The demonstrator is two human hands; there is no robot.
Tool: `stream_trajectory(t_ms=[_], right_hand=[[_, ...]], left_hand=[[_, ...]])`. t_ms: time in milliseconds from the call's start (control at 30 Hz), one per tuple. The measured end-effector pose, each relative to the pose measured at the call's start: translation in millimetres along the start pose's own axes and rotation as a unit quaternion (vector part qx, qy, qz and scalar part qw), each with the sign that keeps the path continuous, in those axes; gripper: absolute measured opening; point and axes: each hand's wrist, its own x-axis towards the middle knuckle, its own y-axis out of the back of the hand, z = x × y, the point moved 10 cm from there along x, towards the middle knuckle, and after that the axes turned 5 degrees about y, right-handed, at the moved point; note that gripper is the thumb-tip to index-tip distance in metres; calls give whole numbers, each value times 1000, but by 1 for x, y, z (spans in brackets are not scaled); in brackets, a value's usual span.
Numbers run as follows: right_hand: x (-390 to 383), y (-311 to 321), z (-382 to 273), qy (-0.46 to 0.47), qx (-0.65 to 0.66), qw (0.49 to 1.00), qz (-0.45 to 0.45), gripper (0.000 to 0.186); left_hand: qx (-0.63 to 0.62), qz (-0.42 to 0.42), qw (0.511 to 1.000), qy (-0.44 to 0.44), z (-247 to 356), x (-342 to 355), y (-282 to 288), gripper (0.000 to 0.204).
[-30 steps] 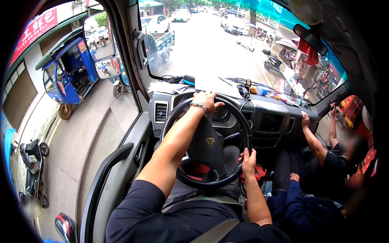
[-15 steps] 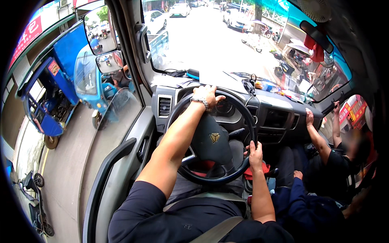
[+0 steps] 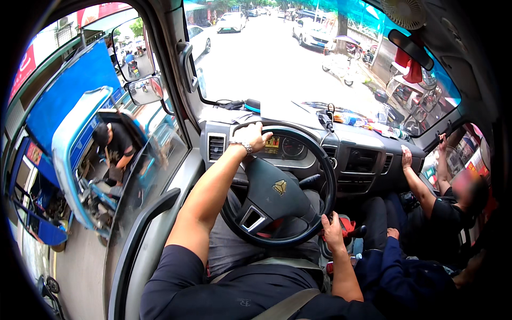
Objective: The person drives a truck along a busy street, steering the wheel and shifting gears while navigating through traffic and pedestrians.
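My left hand (image 3: pixel 253 136) grips the upper left of the black steering wheel (image 3: pixel 330 178), a metal-banded watch (image 3: pixel 242 145) on that wrist. My right hand (image 3: pixel 333 232) holds the lower right of the rim. The instrument cluster (image 3: pixel 292 148) shows behind the wheel, with loose papers (image 3: pixel 282 113), a cable and bottles (image 3: pixel 349 118) along the dashboard. A red object (image 3: pixel 346 226) and a black lever knob (image 3: pixel 359 231) sit beside my right hand.
Two passengers (image 3: pixel 440 213) sit to my right, one with raised hands. Outside the side window (image 3: pixel 133 176), a blue three-wheeler (image 3: pixel 72 165) with a rider (image 3: pixel 114 146) is close alongside. A white scooter (image 3: pixel 341 68) and parked cars (image 3: pixel 312 33) line the bright road ahead.
The wheel has turned slightly anticlockwise, my left hand moving left and my right hand down. The blue three-wheelers outside slid rearward, bringing the rider into full view beside the window.
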Motion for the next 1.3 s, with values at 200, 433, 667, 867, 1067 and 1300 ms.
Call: stream_trajectory(t_ms=[200,433,667,867,1067,1300], right_hand=[[-14,5,5,-35,30,999,-11,58],[-15,-7,-7,18,19,999,-38,52],[-26,-7,-23,-10,10,1000,4,54],[-3,5,13,76,-57,995,2,49],[54,3,-26,43,-75,988,126,54],[127,-13,-63,62,-192,978,47,41]], left_hand=[[-17,-14,999,39,-17,-29,11,58],[-50,-5,999,21,-58,-47,3,52],[-103,42,994,11,-83,-75,-20,50],[-137,137,977,91,-107,-158,-20,47],[-228,175,948,138,-113,-240,-55,54],[-388,210,877,187,-108,-291,-88,61]])
